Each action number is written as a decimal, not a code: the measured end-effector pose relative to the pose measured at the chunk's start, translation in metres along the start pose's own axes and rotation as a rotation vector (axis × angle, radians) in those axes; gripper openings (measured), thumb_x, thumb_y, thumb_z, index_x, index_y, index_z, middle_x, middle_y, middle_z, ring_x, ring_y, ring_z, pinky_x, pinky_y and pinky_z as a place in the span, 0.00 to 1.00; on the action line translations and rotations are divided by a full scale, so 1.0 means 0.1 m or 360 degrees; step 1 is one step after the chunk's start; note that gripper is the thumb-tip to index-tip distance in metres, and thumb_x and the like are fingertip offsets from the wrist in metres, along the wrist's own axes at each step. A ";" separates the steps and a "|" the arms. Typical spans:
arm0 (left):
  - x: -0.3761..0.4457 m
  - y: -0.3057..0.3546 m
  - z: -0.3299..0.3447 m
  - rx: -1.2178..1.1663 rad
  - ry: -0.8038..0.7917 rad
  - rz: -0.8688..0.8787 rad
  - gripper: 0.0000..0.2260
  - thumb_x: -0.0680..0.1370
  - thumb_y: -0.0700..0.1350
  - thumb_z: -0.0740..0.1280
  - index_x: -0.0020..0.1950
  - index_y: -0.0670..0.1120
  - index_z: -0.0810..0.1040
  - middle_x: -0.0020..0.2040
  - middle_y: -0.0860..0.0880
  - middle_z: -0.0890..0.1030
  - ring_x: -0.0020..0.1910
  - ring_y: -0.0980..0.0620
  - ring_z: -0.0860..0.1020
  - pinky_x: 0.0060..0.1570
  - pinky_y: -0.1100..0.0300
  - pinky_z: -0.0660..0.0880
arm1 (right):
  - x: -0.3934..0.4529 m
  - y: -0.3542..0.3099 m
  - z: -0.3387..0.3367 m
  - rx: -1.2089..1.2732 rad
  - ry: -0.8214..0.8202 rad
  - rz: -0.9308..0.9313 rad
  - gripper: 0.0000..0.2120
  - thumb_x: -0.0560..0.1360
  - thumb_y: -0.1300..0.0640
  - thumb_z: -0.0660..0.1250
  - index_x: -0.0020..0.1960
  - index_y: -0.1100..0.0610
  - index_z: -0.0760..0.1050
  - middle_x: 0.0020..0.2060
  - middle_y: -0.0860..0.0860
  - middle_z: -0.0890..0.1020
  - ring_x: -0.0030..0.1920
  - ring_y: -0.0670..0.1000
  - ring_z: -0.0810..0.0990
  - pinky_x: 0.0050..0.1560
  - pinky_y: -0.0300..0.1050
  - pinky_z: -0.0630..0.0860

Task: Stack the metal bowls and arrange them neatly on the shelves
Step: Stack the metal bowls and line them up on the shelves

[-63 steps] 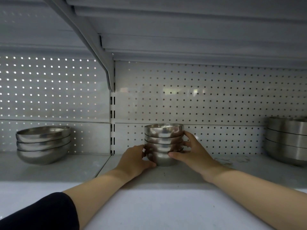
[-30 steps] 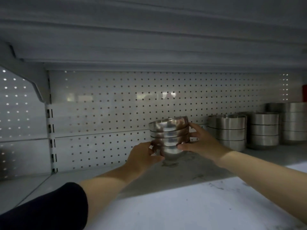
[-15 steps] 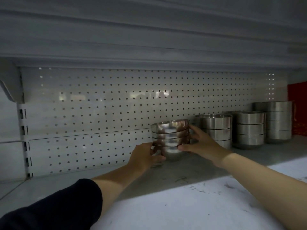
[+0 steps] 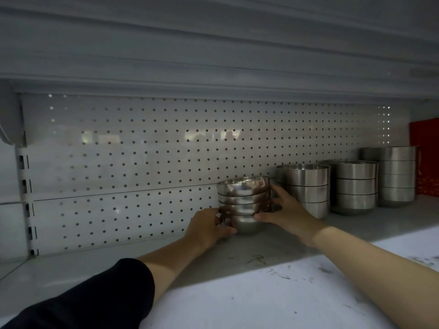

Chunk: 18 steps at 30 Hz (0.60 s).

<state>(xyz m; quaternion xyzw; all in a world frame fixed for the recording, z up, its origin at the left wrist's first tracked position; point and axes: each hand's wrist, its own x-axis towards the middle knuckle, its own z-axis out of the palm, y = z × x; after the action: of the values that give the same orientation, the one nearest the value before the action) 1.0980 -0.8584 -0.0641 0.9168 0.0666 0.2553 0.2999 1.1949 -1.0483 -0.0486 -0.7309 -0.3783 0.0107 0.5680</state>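
A grey shelf [image 4: 261, 260] runs in front of a white perforated back panel [image 4: 142, 162]. A stack of small metal bowls [image 4: 244, 205] stands on the shelf near the panel, just left of three taller bowl stacks [image 4: 306, 186] that sit in a row to the right. The left hand [image 4: 206, 227] grips the stack's lower left side with curled fingers. The right hand [image 4: 285, 210] grips its right side, thumb at the front and fingers behind.

— Held stack of small bowls [image 4: 244, 205]?
— Polished metal, glossy, mirror-like.
— Taller bowl stacks [image 4: 354, 186] beside?
— Brushed metal, satin sheen.
— Shelf [image 4: 261, 293]?
— Painted white, matt, scuffed. Pegboard back panel [image 4: 142, 162]: smooth, faintly reflective.
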 end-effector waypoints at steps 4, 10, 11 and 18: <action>0.01 -0.03 0.00 0.0069 -0.0020 0.0024 0.12 0.69 0.50 0.73 0.49 0.46 0.80 0.41 0.49 0.82 0.41 0.55 0.78 0.42 0.63 0.72 | 0.00 0.04 0.03 -0.0005 0.0014 0.0061 0.36 0.65 0.56 0.78 0.62 0.39 0.61 0.51 0.38 0.75 0.51 0.37 0.73 0.41 0.29 0.68; 0.03 -0.08 0.01 0.0045 -0.0007 0.0064 0.14 0.68 0.50 0.74 0.51 0.47 0.80 0.40 0.51 0.80 0.39 0.56 0.76 0.41 0.64 0.71 | 0.00 0.06 0.06 -0.0011 0.0022 0.0081 0.37 0.65 0.57 0.77 0.63 0.39 0.59 0.50 0.37 0.74 0.48 0.35 0.73 0.37 0.25 0.69; 0.03 -0.09 0.01 0.0041 -0.0006 0.0065 0.15 0.68 0.50 0.74 0.52 0.47 0.80 0.39 0.52 0.80 0.39 0.56 0.76 0.40 0.64 0.71 | 0.00 0.06 0.05 -0.0009 0.0024 0.0081 0.37 0.65 0.58 0.77 0.63 0.39 0.59 0.50 0.37 0.75 0.49 0.35 0.72 0.38 0.26 0.68; 0.01 -0.08 -0.07 0.0043 -0.0123 -0.0051 0.25 0.69 0.51 0.74 0.63 0.47 0.74 0.57 0.46 0.80 0.56 0.51 0.77 0.55 0.61 0.72 | -0.03 0.00 0.05 -0.0133 0.0052 0.0019 0.34 0.65 0.56 0.77 0.61 0.40 0.62 0.50 0.39 0.76 0.50 0.37 0.75 0.40 0.28 0.70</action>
<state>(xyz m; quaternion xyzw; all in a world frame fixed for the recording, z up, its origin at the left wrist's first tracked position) 1.0952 -0.8482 -0.0634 0.9287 0.0731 0.2138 0.2940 1.1911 -1.0457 -0.0518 -0.7563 -0.3649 -0.0137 0.5429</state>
